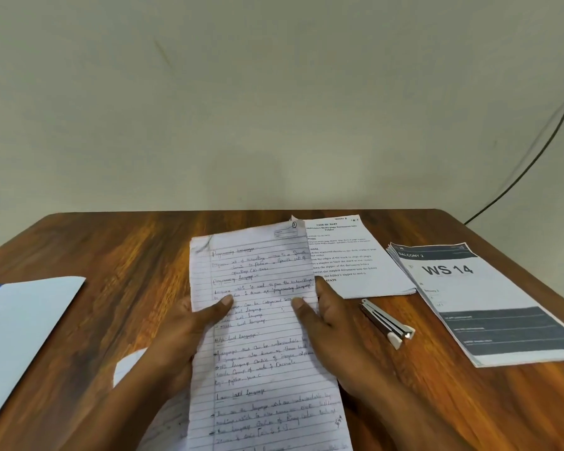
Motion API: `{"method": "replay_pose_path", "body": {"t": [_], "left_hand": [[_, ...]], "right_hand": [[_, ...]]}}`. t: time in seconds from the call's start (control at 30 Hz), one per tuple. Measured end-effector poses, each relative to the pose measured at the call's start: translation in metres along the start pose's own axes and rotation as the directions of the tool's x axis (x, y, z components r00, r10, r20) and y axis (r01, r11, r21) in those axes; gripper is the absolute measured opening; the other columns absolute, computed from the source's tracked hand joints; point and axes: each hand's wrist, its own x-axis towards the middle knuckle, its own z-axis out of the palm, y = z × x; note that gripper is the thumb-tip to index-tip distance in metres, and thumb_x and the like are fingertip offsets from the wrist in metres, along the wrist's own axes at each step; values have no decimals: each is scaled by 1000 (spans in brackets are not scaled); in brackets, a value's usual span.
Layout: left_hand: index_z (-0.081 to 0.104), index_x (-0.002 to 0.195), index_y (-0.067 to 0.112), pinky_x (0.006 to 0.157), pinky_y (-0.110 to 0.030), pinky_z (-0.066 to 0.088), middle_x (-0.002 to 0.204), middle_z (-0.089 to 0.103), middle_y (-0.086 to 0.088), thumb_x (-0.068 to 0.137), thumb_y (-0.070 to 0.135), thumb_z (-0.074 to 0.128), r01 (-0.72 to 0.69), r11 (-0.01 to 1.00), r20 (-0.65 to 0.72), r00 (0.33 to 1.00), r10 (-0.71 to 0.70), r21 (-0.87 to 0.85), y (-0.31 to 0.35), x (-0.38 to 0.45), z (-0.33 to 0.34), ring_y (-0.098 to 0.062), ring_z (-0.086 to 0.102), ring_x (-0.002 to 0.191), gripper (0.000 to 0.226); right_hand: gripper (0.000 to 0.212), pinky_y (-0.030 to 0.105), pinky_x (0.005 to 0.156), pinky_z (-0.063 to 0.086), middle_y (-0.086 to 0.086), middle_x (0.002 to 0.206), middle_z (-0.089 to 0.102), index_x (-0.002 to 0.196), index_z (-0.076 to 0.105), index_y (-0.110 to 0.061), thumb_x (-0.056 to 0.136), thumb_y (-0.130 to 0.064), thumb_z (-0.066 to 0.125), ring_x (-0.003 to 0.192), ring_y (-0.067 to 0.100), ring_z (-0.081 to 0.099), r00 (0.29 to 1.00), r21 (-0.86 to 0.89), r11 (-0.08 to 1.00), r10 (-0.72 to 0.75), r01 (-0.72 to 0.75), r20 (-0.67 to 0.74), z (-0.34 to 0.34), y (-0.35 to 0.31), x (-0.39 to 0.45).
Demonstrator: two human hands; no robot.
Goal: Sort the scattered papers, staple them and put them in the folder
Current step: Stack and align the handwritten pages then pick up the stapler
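A stack of lined, handwritten papers (261, 320) is lifted off the wooden table (127, 249) in the middle of the view. My left hand (189, 333) grips its left edge, thumb on the top sheet. My right hand (326, 320) grips the right edge, thumb likewise on top. A white and metal stapler (388, 323) lies on the table just right of my right hand. A pale folder (23, 323) with a blue edge lies at the far left. More lined sheets (163, 424) show under my left forearm.
A printed instruction sheet (349, 255) lies behind the held papers. A stack of printed pages marked "WS 14" (476, 301) sits at the right. A dark cable (534, 151) hangs on the wall at the back right.
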Motion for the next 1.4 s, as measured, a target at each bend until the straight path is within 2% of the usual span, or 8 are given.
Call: {"method": "replay_pose_path", "body": {"t": [0.23, 0.33, 0.4, 0.57, 0.7, 0.87, 0.97, 1.4], "left_hand": [[68, 127, 13, 73, -36, 67, 121, 78, -11, 102, -1, 54, -177, 983, -69, 982, 174, -38, 23, 2, -16, -26, 79, 103, 32], [69, 121, 17, 67, -32, 66, 112, 81, -5, 104, -1, 51, -194, 981, -117, 975, 191, -21, 36, 0, -33, -20, 80, 94, 30], [67, 115, 18, 63, -23, 63, 98, 83, 4, 105, -2, 49, -213, 976, -178, 960, 218, 44, 41, 0, -45, -12, 80, 89, 29], [57, 97, 16, 50, -11, 54, 62, 75, 15, 108, -2, 40, -138, 979, -225, 959, 170, 148, 43, 3, -59, 1, 73, 58, 27], [62, 107, 12, 74, -25, 63, 120, 74, -16, 106, 5, 54, -115, 989, -240, 962, 133, 88, 40, 11, -82, -21, 72, 88, 10], [58, 98, 16, 50, -13, 55, 64, 76, 14, 93, 7, 59, -151, 982, -185, 968, 171, 117, 35, 12, -72, -2, 74, 59, 9], [59, 100, 14, 47, -13, 53, 64, 76, 15, 96, 3, 57, -147, 981, -197, 966, 170, 125, 34, 13, -69, 0, 73, 58, 12], [69, 112, 12, 57, -27, 63, 91, 83, 0, 100, -3, 58, -43, 994, -222, 973, 65, 101, 31, 20, -86, -16, 80, 76, 22]], "right_hand": [[33, 48, 80, 55, 20, 105, 74, 119, 70, -16, 107, -35, 45, 94, 31, 73, 998, 148, 987, 52, -55, 25, -9, -17, -1], [25, 13, 76, 50, -9, 113, 75, 129, 65, -33, 107, -32, 53, 98, -1, 69, 961, -325, 914, -182, 244, 209, -8, -19, -10], [30, 16, 82, 47, -20, 122, 68, 132, 61, -38, 103, -33, 59, 107, -3, 63, 850, -521, 687, -301, 507, 431, 0, -12, -10], [53, 34, 123, 22, -19, 146, 54, 141, 53, -41, 91, -45, 66, 137, -1, 44, 711, -472, 661, -135, 584, 690, 22, 1, -18], [51, 41, 125, 20, -15, 143, 57, 140, 48, -42, 91, -49, 57, 137, 2, 46, 767, -615, 521, -128, 592, 629, 17, 0, -14], [60, 26, 95, 50, -10, 133, 68, 124, 69, -31, 95, -74, 40, 101, 0, 64, 873, -760, 459, -84, 461, 480, -14, 0, 0], [58, 9, 63, 40, -18, 129, 70, 126, 71, -35, 92, -76, 49, 77, -8, 60, 905, -763, 509, -84, 399, 417, -29, 5, 8], [52, 27, 84, 55, -12, 120, 75, 119, 74, -31, 91, -70, 55, 89, 4, 69, 917, -810, 441, -86, 387, 390, -23, -3, 3]]}}
